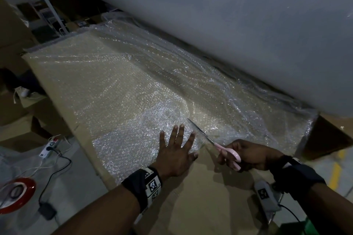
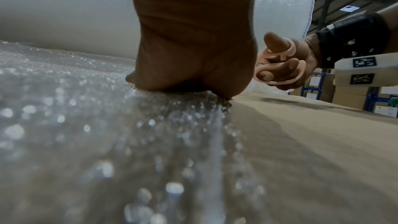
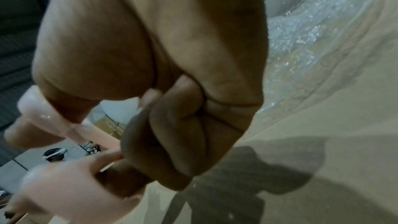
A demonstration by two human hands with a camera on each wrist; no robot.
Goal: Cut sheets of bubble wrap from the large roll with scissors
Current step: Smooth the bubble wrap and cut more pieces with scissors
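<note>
- Left hand (image 1: 176, 150) is flat, palm down, fingers (image 1: 181, 131) spread wide and straight, pressing on the bubble wrap sheet (image 1: 114, 86) close to its near edge. In the left wrist view the heel of the palm (image 2: 193, 77) sits right on the bubbles.
- Right hand (image 1: 246, 155) sits at about 3 o'clock from the left one, close but not touching. Its fingers are curled through the pink handle loops of the scissors (image 1: 215, 144); the left wrist view shows the thumb (image 2: 276, 42) through one loop and the other fingers through the second.
- The scissors' blades point toward 10 o'clock, with the tip on the wrap just past the left fingertips. They look nearly closed, but honestly I can't tell for sure.
- The sheet is spread over a cardboard-covered bench (image 1: 200, 206) and runs back, toward 12 to 2 o'clock, under the big bubble wrap roll (image 1: 229, 25), which fills the top of the head view.
- Right wrist view is mostly a blurry close-up of the curled fingers (image 3: 172, 134) and a pink handle (image 3: 71, 192).
- On the floor at 8 o'clock: a white power strip (image 1: 50, 145) with cables, plus a red roll of tape (image 1: 17, 192).
- Cardboard boxes (image 2: 353, 98) are stacked in the background.
</note>
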